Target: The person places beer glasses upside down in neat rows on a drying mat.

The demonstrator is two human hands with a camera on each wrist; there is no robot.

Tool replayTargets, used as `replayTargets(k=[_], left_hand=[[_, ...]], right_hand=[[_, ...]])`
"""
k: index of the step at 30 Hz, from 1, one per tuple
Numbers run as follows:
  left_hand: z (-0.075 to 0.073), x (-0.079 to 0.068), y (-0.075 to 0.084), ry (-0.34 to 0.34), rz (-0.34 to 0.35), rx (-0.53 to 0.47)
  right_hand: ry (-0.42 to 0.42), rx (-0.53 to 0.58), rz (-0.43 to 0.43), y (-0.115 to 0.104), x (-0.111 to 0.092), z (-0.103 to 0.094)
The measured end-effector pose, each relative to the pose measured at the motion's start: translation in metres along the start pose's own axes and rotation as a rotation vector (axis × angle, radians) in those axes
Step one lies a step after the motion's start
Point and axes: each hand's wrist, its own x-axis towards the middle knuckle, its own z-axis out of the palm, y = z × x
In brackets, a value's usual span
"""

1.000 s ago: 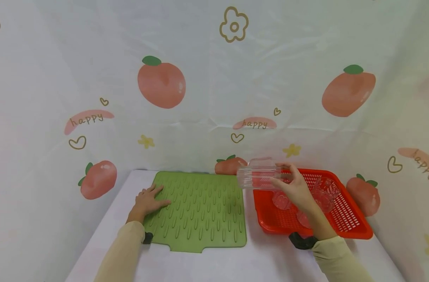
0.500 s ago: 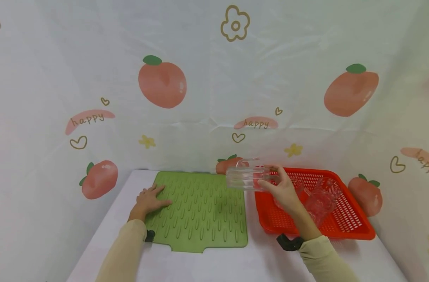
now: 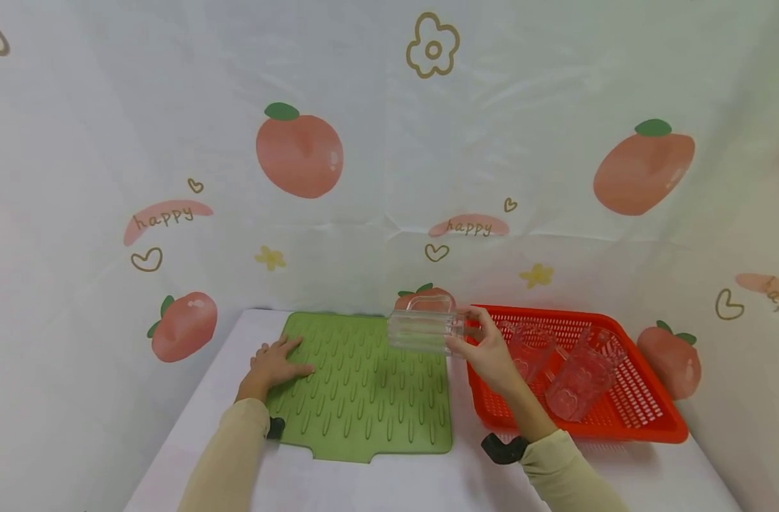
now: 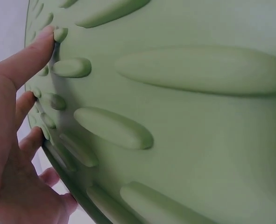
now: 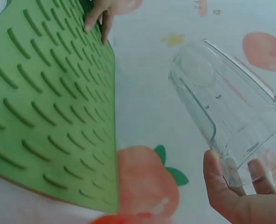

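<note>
My right hand (image 3: 488, 355) grips one end of a clear ribbed mug (image 3: 421, 333), with thumb and fingers round it. The mug lies sideways in the air above the right part of the green ridged mat (image 3: 363, 419), its handle on the upper side in the head view. The right wrist view shows the see-through mug (image 5: 222, 107) with the fingers round its near end. My left hand (image 3: 275, 366) rests on the mat's left edge with the fingers spread. In the left wrist view, the fingertips of my left hand (image 4: 16, 154) touch the mat's edge and ridges.
A red perforated basket (image 3: 645, 432) stands right of the mat on the white table (image 3: 427, 487). Inside it lie a clear mug (image 3: 578, 391) and another clear mug (image 3: 526, 352), both tilted. A printed curtain (image 3: 363, 178) hangs behind and along the sides.
My right hand has carried the mug leftwards, from over the basket's left side to over the mat's right part. My left hand stays in place on the mat.
</note>
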Motion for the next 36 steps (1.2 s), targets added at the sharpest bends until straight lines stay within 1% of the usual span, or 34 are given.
replayTargets(k=[5,10,18,23,28,36], left_hand=[[-0.001,0.0,-0.001,-0.012,-0.003,-0.021],[0.0,0.002,-0.004,-0.007,-0.002,-0.026],[0.004,0.004,-0.005,0.001,0.011,-0.022],[0.003,0.004,-0.004,0.011,0.011,-0.016],[0.004,0.003,-0.003,0.009,0.006,-0.016],[0.002,-0.001,-0.001,0.012,-0.002,-0.017]], right_hand=[[-0.017,0.037,0.009,0.003,0.0,0.011],[-0.012,0.061,0.009,0.005,0.002,0.025],[0.035,0.107,0.035,0.004,0.004,0.052],[0.053,0.141,0.023,0.007,0.008,0.067],[0.046,0.125,0.004,0.009,0.01,0.081],[0.007,0.181,0.002,0.012,0.015,0.099]])
